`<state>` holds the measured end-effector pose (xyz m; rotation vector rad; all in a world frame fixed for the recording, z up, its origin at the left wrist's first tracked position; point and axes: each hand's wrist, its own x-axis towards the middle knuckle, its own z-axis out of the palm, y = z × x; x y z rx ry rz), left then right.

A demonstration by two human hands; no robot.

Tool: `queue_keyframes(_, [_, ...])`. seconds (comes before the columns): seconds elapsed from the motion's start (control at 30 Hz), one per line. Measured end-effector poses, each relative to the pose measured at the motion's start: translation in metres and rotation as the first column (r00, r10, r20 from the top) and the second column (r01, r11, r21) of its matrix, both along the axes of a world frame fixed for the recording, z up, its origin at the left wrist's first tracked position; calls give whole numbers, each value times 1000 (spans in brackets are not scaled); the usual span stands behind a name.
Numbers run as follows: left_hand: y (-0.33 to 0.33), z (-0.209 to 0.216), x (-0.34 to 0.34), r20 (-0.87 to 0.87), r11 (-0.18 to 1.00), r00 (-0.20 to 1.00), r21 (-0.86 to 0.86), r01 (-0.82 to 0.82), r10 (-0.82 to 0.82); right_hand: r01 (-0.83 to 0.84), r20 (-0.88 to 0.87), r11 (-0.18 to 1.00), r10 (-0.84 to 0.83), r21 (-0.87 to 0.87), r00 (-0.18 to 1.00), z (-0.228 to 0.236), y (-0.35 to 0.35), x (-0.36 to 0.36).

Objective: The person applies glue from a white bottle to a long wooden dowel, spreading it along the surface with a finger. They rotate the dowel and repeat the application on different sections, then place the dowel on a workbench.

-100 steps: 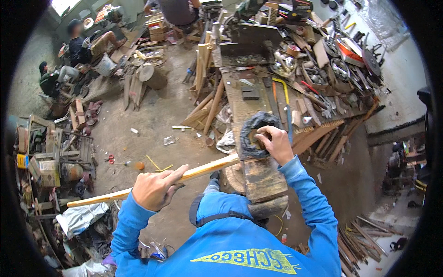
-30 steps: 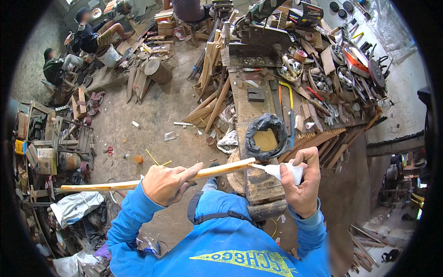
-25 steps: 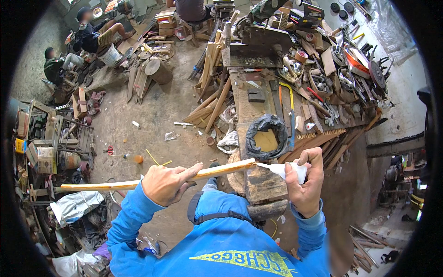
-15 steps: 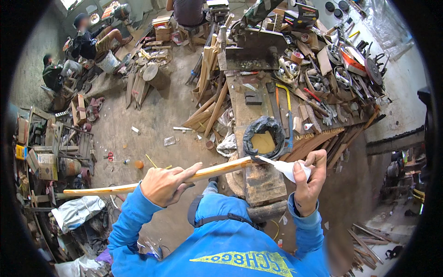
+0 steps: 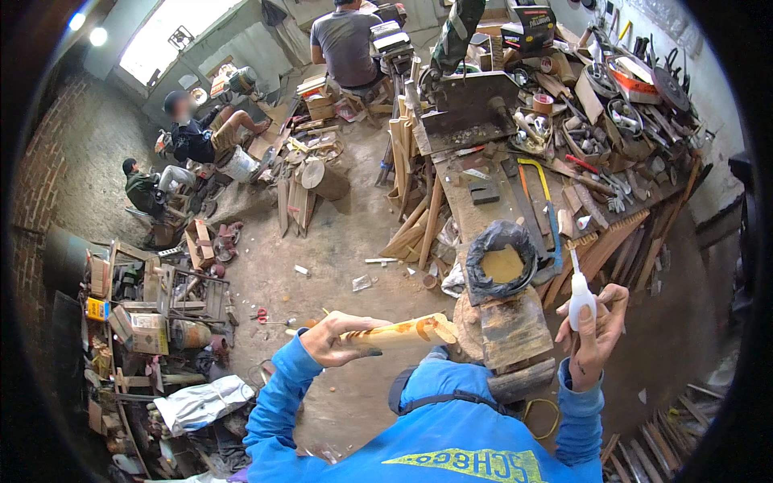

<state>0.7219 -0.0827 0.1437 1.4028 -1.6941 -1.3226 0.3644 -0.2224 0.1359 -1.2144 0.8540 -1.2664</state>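
Note:
My left hand [image 5: 336, 338] grips a long pale wooden stick [image 5: 403, 331] near its end, the tip pointing right toward the workbench, with orange-brown patches on it. My right hand [image 5: 596, 332] holds a small white squeeze bottle [image 5: 580, 294] upright, nozzle up, clear of the stick. Between the two hands sits a black bag of yellow sawdust [image 5: 501, 262] on the bench, and a worn wooden block [image 5: 515, 326] lies just below it.
A cluttered workbench [image 5: 483, 217] carries saws, tools and wood scraps. Planks [image 5: 419, 225] lean against its left side. Three other people [image 5: 346, 44] sit at the back. Crates and junk [image 5: 145, 306] pile up at left on the dirt floor.
My right hand lifted the white bottle away from the stick's end and turned it upright. The stick swung so that it now appears much shorter, its tip near the block.

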Motion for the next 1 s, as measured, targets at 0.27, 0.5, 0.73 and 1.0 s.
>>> queue_keyframes(0.27, [-31,7,-17,370,997,926,-64,-54,74,211,167,971,-227,107,959,-5,3,-22])
queue_keyframes(0.5, [-107,54,-55,978,897,177,-177,404,114,338,235,924,-373,176,897,-15,21,-61])
queue_keyframes(0.73, [-168,20,-128,947,809,-223,-59,584,230,474,304,858,-513,197,803,-29,42,-96])
queue_keyframes(1.0, [-198,-53,-193,883,849,-454,149,507,117,552,334,804,-594,220,732,-40,54,-134])
